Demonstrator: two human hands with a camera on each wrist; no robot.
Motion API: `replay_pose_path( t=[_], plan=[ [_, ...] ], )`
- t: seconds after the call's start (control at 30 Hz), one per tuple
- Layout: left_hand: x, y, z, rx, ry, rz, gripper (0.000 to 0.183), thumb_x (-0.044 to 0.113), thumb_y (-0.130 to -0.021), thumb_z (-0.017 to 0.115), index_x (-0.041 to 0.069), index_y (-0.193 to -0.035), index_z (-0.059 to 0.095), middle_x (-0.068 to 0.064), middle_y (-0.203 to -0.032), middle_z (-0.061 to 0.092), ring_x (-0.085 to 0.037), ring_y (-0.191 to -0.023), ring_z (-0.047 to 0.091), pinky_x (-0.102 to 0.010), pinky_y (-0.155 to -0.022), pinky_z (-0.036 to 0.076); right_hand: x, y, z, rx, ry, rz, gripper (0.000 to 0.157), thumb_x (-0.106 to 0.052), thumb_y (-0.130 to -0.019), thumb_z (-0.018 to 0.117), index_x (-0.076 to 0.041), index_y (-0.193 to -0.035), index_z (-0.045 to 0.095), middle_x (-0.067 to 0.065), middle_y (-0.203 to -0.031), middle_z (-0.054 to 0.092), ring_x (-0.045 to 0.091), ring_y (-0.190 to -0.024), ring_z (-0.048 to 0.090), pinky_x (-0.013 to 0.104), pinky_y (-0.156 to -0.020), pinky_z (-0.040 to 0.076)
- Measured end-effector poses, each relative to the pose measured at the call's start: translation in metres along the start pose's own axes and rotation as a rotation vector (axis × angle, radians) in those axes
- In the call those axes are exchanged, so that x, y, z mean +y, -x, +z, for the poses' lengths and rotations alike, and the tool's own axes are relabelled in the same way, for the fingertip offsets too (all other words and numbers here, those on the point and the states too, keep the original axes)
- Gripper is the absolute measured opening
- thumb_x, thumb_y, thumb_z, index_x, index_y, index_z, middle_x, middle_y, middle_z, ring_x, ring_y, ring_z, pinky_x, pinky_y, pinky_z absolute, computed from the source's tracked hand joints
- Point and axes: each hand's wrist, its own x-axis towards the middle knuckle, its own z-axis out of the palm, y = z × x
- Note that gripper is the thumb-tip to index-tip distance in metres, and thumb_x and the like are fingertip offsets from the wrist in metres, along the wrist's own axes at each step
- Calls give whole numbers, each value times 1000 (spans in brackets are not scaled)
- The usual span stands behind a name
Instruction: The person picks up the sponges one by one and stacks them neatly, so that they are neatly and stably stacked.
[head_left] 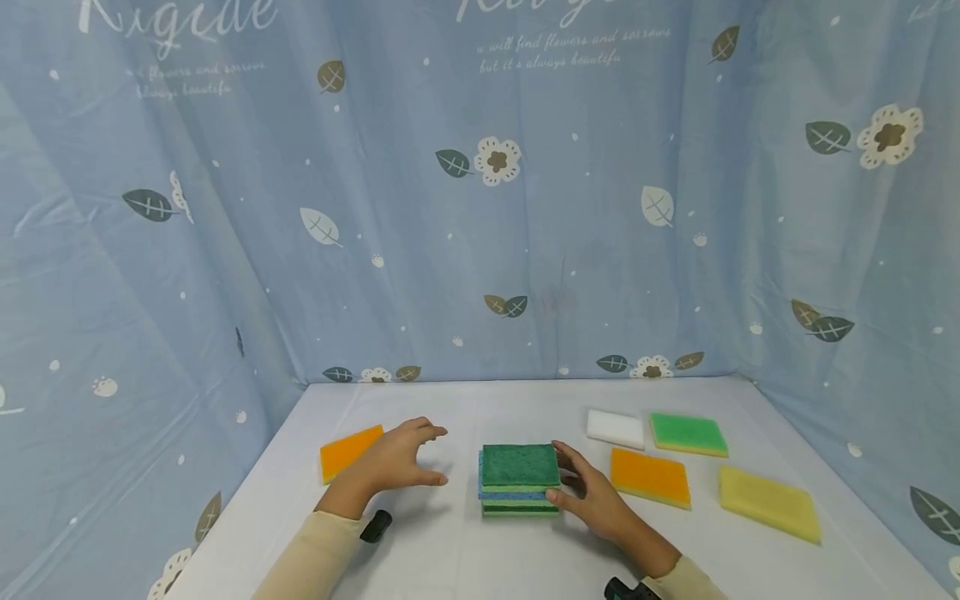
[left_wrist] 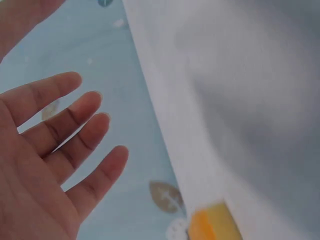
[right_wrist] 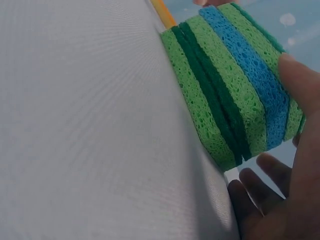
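A stack of several sponges (head_left: 519, 500) stands in the middle of the table, light green layers with dark green scouring faces and a blue sponge (right_wrist: 250, 65) among them. On top lies a green sponge (head_left: 521, 465), dark face up. My right hand (head_left: 592, 504) is at its right end, thumb on the near corner and index finger at the far corner, pinching it. In the right wrist view, the other fingers spread beside the stack. My left hand (head_left: 397, 458) hovers left of the stack, fingers apart and holding nothing, near an orange sponge (head_left: 351, 450).
Right of the stack lie a white sponge (head_left: 615, 428), a bright green sponge (head_left: 688, 433), another orange sponge (head_left: 649, 477) and a yellow sponge (head_left: 769, 502). A blue patterned curtain (head_left: 480, 250) surrounds the white table (head_left: 450, 567) at the back and sides.
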Motion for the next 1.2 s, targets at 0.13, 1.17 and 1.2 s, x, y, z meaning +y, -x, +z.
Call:
replay_pose_path(
  t=[0.13,1.17,1.2],
  plan=[
    [-15,8,-8,33,30,-42,74,51,-75,80,11,-133,58,-7,-117,57,-28,-107,57,-45,-87,49,1,0,0,19,-44,-12,74,-29,-91,70,-28,-152,28,6,-145,43,23,-128,46,39,-104,39],
    [-114,60,-22,120,-39,-398,75,40,-70,85,2,-129,60,-19,-121,56,-35,-107,52,-57,-95,42,1,-1,-1,4,-114,-61,65,-18,-97,62,-9,-152,30,14,-150,36,32,-127,48,41,-101,43],
    [-115,61,-23,116,-31,-411,76,41,-70,85,2,-130,60,-19,-122,55,-36,-108,52,-58,-95,41,1,-1,-1,4,-118,-60,65,-18,-97,62,-9,-152,30,15,-150,36,32,-127,48,41,-101,43]
  ],
)
